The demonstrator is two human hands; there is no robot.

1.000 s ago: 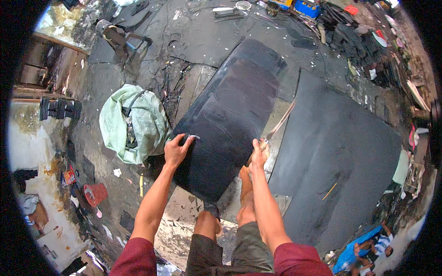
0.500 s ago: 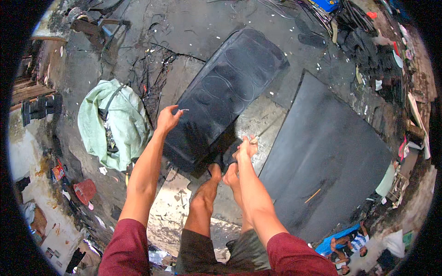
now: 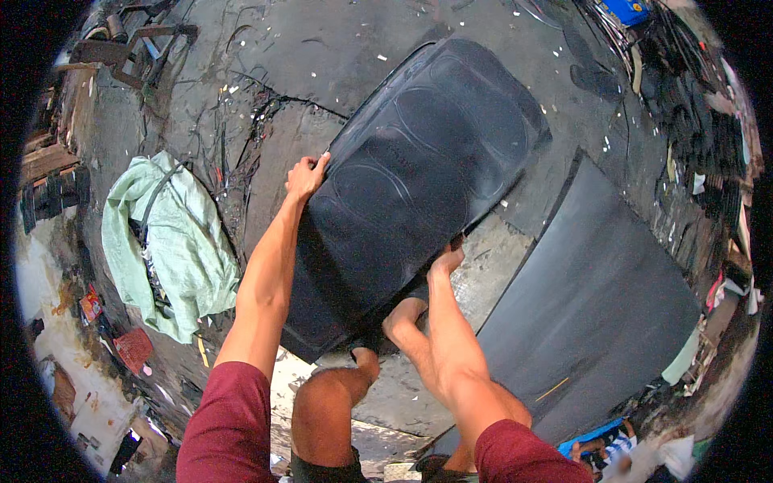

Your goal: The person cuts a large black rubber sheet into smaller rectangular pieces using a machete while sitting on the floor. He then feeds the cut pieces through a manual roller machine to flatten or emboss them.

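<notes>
A long black rubber sheet [image 3: 403, 189], with faint round outlines marked on it, lies slantwise in front of me, seemingly on more black sheets. My left hand [image 3: 307, 175] grips its left edge, fingers curled at the rim. At the opposite edge, my right hand [image 3: 448, 258] is closed on the border. Its fingertips are hidden beneath the sheet, so whether anything else is in them does not show. My bare feet are close to the sheet's near end. To the right lies another large dark sheet [image 3: 596, 298], with a thin yellowish stick [image 3: 552, 390] on top.
A pale green sack [image 3: 189, 241] slumps at the left, near a red basket [image 3: 134, 351]. A wooden frame [image 3: 137, 55] stands at the far left. Piles of black scraps [image 3: 692, 137] line the right side. A person [image 3: 616, 447] shows at the lower right rim.
Both hands have moved onto the sheet's edges; the right was beside it holding a thin tool. The sheet now looks larger and shifted rightward. My knees are bent more and the view has moved.
</notes>
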